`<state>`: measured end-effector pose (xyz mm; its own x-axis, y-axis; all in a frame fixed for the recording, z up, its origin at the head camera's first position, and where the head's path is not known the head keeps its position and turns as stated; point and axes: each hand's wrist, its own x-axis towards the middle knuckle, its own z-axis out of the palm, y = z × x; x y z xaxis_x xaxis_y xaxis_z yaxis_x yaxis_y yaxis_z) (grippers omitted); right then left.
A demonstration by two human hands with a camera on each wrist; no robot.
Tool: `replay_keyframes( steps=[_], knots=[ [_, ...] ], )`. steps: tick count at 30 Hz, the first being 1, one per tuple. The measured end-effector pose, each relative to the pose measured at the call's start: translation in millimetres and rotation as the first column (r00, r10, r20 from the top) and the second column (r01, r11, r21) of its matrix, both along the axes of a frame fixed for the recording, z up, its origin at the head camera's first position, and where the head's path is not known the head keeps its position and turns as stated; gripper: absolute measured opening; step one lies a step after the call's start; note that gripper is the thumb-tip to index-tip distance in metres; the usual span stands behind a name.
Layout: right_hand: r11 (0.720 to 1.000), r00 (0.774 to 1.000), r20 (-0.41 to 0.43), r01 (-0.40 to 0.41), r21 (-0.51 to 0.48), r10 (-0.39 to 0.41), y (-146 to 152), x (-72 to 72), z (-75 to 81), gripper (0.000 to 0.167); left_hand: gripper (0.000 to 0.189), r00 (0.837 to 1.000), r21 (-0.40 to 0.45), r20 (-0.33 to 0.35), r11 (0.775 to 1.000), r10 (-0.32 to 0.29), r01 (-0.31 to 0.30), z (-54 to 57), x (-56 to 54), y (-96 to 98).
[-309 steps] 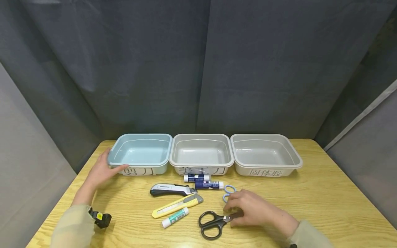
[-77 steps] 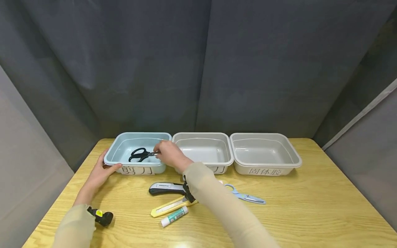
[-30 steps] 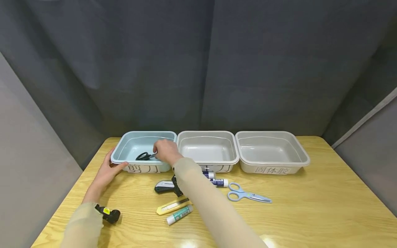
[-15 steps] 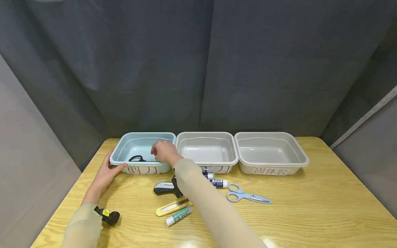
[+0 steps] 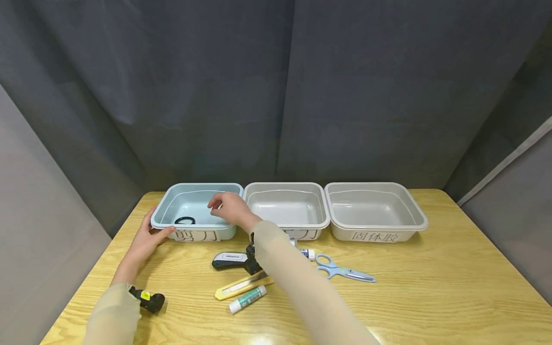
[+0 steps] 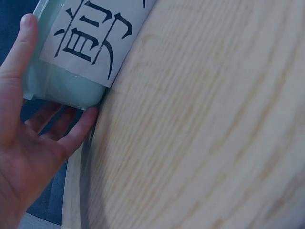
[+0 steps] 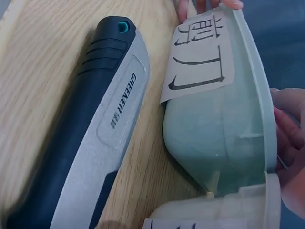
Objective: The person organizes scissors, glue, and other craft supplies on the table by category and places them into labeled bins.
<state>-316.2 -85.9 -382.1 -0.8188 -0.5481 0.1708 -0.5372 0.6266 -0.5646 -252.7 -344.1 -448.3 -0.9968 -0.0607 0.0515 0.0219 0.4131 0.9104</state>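
My left hand [image 5: 144,239] holds the left end of the light-blue bin [image 5: 222,233], thumb along the front rim and fingers against its side; the left wrist view shows the same hand [image 6: 33,148] at the corner. Inside this bin lies a pair of black scissors [image 5: 178,221], of which only a handle loop shows over the front rim. My right hand [image 5: 232,208] is over the bin's right part, fingers loosely bent with nothing between them. In the right wrist view, the right hand [image 7: 291,138] appears past the rim, and a utility knife [image 7: 90,148] lies on the table below.
Two grey bins, the middle one [image 5: 325,225] and the right one [image 5: 424,225], continue the row. In front lie the grey-black utility knife [image 5: 228,259], a yellow cutter [image 5: 241,287], a green glue stick [image 5: 247,299], blue scissors [image 5: 345,272] and navy-white glue sticks [image 5: 309,254], partly hidden by the right sleeve.
The black scissors have gone from the table into the blue bin and been let go. My right hand has risen slightly off them. The left hand stays on the bin.
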Motion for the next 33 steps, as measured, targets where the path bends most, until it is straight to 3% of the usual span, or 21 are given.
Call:
replay_keyframes(
  steps=[4, 8, 18, 25, 33],
  knots=[
    [0.996, 1.000, 0.021, -0.020, -0.089, 0.022, 3.4, 0.8, -0.5, 0.016, 0.090, 1.000, 0.005, 0.009, 1.000, 0.004, -0.004, 0.1, 1.9, -1.4],
    [0.992, 0.999, 0.021, -0.039, -0.118, 0.042, 6.8, 0.9, -1.7, 0.017, 0.090, 1.000, 0.002, 0.016, 1.000, 0.007, -0.007, 0.2, 3.2, -3.4],
    [0.988, 0.993, 0.007, -0.115, -0.099, 0.116, 18.9, 8.4, 3.7, 0.017, 0.090, 1.000, 0.025, 0.015, 1.000, 0.000, -0.001, -1.9, 2.6, -3.2],
    [0.986, 0.987, -0.055, -0.152, -0.066, 0.148, 31.8, 18.2, 6.5, 0.015, 0.094, 1.000, 0.046, 0.006, 0.999, -0.020, 0.020, -2.4, -0.5, -1.4],
    [0.985, 0.991, -0.012, -0.132, -0.114, 0.132, 51.6, 27.6, 3.6, 0.016, 0.090, 0.999, 0.042, 0.021, 0.999, -0.027, 0.026, -3.2, 1.8, -0.3]
  ],
)
